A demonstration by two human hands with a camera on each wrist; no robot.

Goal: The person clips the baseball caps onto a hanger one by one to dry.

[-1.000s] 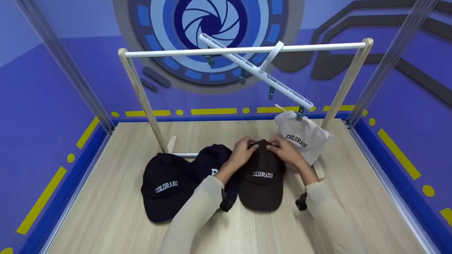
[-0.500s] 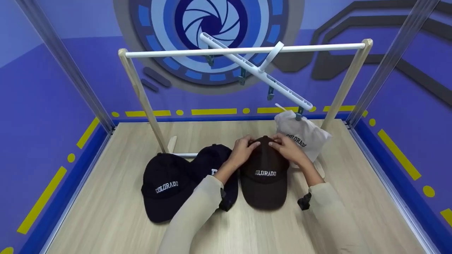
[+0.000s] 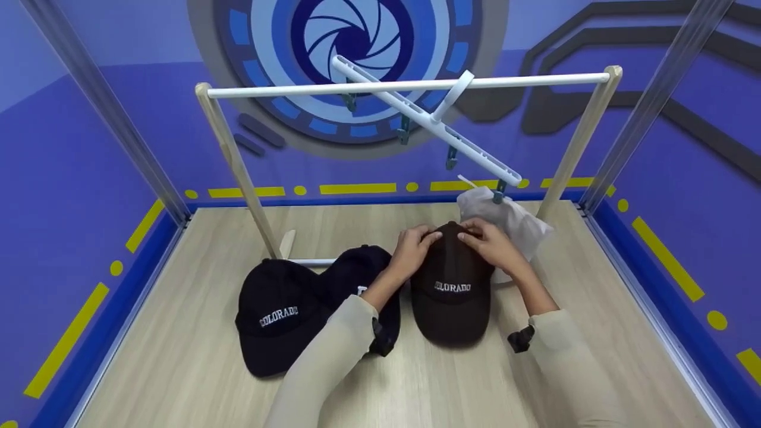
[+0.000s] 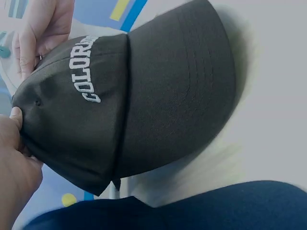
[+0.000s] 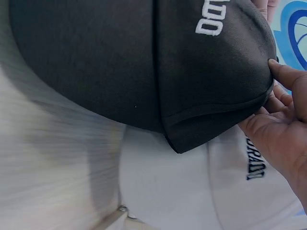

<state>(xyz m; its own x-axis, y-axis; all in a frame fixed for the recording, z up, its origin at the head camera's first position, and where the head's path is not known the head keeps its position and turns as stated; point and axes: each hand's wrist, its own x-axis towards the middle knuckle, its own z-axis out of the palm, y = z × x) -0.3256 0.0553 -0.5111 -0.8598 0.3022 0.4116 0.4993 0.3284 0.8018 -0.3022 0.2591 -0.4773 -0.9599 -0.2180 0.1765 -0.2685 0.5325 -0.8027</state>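
Observation:
A dark brown baseball cap [image 3: 452,318] with white COLORADO lettering hangs crown-up between both hands, its brim toward the person. My left hand [image 3: 410,251] pinches the crown near its top on the left, thumb in front. On the other side, my right hand [image 3: 492,245] pinches the crown the same way. Just behind the right hand, a white cap [image 3: 528,229] hangs from the end clip [image 3: 499,193] of a white hanger [image 3: 410,109]. In the right wrist view the white cap [image 5: 165,177] shows below the brown one.
The hanger hooks over the white rail [image 3: 279,90] of a wooden-legged rack, slanting across it. Its other clips [image 3: 452,157] hold nothing. Two black caps lie on the table [image 3: 178,356]: a COLORADO one [image 3: 276,345] and another [image 3: 357,261] partly behind the left arm.
Both hands have shifted the brown cap rightward and upward in the head view, gripping it throughout. It now hides the white cap's lettering there. The black caps stay put.

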